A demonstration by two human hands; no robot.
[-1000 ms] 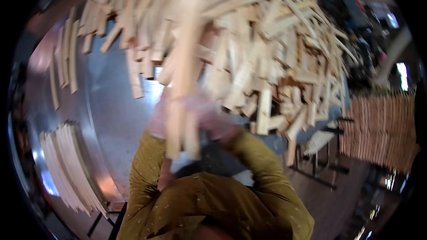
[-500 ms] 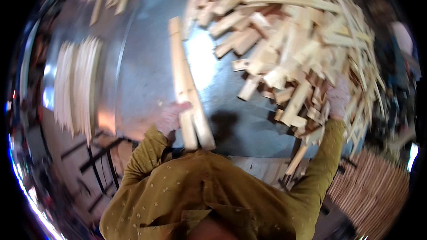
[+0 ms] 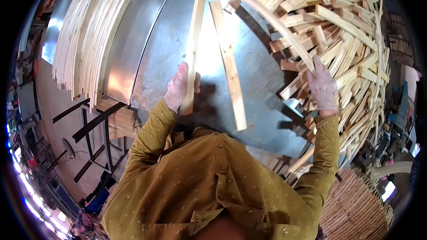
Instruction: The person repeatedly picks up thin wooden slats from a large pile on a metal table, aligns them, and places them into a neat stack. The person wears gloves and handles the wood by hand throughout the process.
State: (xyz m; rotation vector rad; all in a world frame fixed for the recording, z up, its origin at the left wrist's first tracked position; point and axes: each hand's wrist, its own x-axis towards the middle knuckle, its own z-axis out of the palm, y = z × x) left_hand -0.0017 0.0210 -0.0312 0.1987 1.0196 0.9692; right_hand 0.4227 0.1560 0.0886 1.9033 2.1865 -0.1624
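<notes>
My left hand (image 3: 180, 86), in a pale knit glove, grips the near end of a long wooden slat (image 3: 194, 40) that slants away over the shiny metal table (image 3: 155, 53). A second slat (image 3: 229, 66) lies flat on the table just right of it. My right hand (image 3: 322, 86), also gloved, holds a long thin slat (image 3: 275, 26) pulled up out of the big loose pile of wooden slats (image 3: 347, 40) on the right. Mustard-yellow sleeves cover both arms.
A neat stack of long slats (image 3: 86, 40) lies at the table's left end. Under the table edge there is a black metal frame (image 3: 95, 129). Bundled slats (image 3: 356, 204) stand on the floor at lower right.
The view has swung left. My left hand has lifted one of the two slats off the table, and my right hand has drawn a thin slat up from the pile.
</notes>
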